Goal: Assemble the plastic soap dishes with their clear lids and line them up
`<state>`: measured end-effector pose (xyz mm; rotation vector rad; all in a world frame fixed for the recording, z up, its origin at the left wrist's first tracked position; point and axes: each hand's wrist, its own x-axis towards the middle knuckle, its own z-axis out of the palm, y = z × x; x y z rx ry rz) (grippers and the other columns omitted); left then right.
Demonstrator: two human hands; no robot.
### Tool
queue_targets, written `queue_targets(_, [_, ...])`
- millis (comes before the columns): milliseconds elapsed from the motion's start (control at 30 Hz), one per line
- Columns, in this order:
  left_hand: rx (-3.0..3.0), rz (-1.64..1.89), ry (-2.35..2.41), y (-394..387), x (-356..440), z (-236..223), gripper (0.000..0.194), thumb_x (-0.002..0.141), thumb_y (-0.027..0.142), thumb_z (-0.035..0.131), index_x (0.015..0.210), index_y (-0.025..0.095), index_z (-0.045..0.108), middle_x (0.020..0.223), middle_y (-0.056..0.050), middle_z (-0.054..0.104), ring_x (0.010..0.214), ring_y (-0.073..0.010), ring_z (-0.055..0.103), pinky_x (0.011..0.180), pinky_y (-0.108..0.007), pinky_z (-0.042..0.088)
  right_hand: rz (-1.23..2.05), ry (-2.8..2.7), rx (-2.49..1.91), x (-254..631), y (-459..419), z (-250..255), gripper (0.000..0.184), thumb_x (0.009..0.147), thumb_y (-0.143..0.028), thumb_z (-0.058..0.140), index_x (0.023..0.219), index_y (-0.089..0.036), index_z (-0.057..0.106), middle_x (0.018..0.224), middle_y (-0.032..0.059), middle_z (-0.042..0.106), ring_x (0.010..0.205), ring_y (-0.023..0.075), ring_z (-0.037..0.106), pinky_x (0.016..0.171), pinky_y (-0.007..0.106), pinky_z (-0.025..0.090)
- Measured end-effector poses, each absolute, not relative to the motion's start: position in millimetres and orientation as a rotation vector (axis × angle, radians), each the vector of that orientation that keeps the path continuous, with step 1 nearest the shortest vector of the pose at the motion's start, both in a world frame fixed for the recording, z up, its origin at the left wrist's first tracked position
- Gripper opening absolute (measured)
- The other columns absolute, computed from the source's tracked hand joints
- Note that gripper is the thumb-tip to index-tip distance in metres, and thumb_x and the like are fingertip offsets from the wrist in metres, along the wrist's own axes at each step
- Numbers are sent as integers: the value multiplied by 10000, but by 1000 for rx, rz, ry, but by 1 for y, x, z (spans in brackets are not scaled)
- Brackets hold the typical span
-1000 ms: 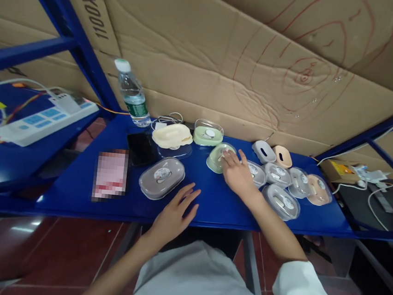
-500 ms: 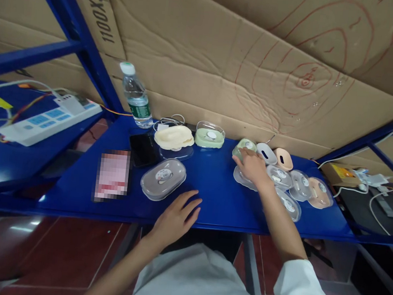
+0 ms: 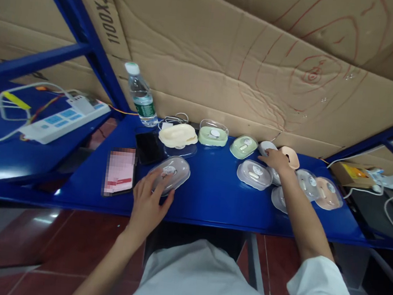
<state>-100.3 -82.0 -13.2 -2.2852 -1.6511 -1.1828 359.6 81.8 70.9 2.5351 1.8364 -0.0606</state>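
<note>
My left hand [image 3: 149,198] rests over a grey soap box [image 3: 180,173] with a clear lid, fingers spread on top and thumb by its near edge. My right hand [image 3: 280,162] reaches to the back right, thumb and forefinger on a small grey soap box [image 3: 266,146], which it partly covers. Beside that stands a peach soap box [image 3: 292,157] with a dark slot. A green soap box [image 3: 244,146] lies to its left, under a clear lid. In front sits another grey soap box [image 3: 254,175]. More lidded boxes lie partly under my right forearm.
Along the back stand a water bottle [image 3: 142,100], a cream dish [image 3: 178,135] and a green box with its clear lid raised [image 3: 213,135]. A black phone [image 3: 149,147] and a pink-screened phone [image 3: 120,171] lie left. A power strip [image 3: 65,121] sits on the neighbouring shelf.
My right hand carried the green box rightward, set it down at the back, and moved on to the small grey box. My left hand went left onto the lidded grey box.
</note>
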Motion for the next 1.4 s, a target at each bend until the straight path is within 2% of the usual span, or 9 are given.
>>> queue_targets(167, [-2436, -1118, -1484, -82, -101, -20, 518, 1025, 214, 668, 1529, 285, 569, 1495, -161, 632, 1435, -375, 584, 1148, -565, 511, -7, 1794, 2633, 357, 85, 74, 326, 958, -251, 679, 1251, -182, 804, 1236, 196, 793, 1171, 340, 749, 956, 401, 537])
queue_targets(300, [-2555, -1114, -1391, -79, -103, -18, 522, 1035, 194, 644, 1536, 314, 559, 1535, -119, 630, 1483, -336, 557, 1193, -542, 500, 73, 1886, 2742, 372, 77, 106, 356, 1022, -241, 574, 1309, -173, 773, 1245, 194, 794, 1111, 294, 755, 897, 367, 519])
queue_targets(433, [-2603, -1081, -1473, -71, -99, -12, 449, 1044, 187, 595, 1486, 264, 594, 1575, -132, 595, 1542, -321, 499, 1255, -551, 443, 228, 2257, 2811, 362, 44, 125, 368, 1030, -290, 583, 1320, -133, 747, 1217, 185, 804, 1079, 269, 758, 920, 361, 521])
queue_targets(600, [-2687, -1000, -1545, -54, -101, -1, 384, 1031, 204, 565, 1408, 234, 633, 1556, -140, 605, 1526, -302, 518, 1321, -594, 318, 386, 2945, 2182, 278, -48, 75, 328, 1091, -381, 541, 1293, -228, 748, 1223, 120, 808, 1096, 301, 744, 979, 460, 511])
queue_targets(767, [-2840, -1024, -1382, -11, -123, 21, 333, 1086, 331, 524, 1370, 248, 678, 1519, -120, 632, 1456, -268, 572, 1250, -493, 434, 154, 3148, 1784, 217, -113, 5, 401, 1107, -207, 477, 1432, -342, 669, 1276, 65, 805, 1133, 296, 749, 992, 525, 472])
queue_targets(967, [-2504, -805, -1734, 65, -125, 38, 387, 1001, 314, 627, 1347, 158, 702, 1489, -202, 655, 1415, -390, 579, 1177, -600, 448, -16, 3120, 1939, 225, -121, -5, 372, 1107, -281, 541, 1454, -368, 642, 1340, 51, 773, 1249, 312, 706, 1119, 579, 415])
queue_targets(1133, [-2558, -1010, -1731, 76, -121, 46, 271, 988, 334, 647, 1161, 153, 751, 1237, -146, 777, 1216, -311, 702, 1106, -471, 546, -164, 3079, 2080, 238, -126, -8, 321, 1097, -363, 579, 1400, -358, 685, 1354, 62, 756, 1292, 314, 684, 1072, 530, 493])
queue_targets(1267, [-2600, -1253, -1451, 18, -110, 55, 277, 1046, 376, 637, 1237, 194, 721, 1309, -94, 748, 1301, -269, 683, 1181, -459, 525, -278, 3011, 2396, 240, -129, -13, 212, 1080, -388, 618, 1232, -341, 759, 1222, 58, 790, 1216, 312, 708, 1036, 529, 533])
queue_targets(1400, [-2822, -1202, -1120, -63, -94, 32, 208, 1043, 229, 671, 1241, 269, 716, 1341, -66, 737, 1318, -248, 696, 1139, -415, 585, -321, 2883, 2811, 240, -129, -13, 177, 1068, -391, 627, 1165, -319, 757, 1178, 80, 791, 1163, 315, 708, 1006, 533, 573])
